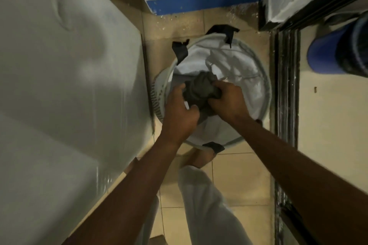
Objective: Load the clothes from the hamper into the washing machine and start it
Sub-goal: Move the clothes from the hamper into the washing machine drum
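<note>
Over hamper [256, 77]: both hands grip bunched grey garment [201, 89], no clear axis.

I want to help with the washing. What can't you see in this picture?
Head view only.
Bottom of the hamper: hidden by the grey garment that the left hand and right hand grip.
White appliance: cut off by the left edge; no buttons show.
Blue container: cut off by the right edge.
</note>
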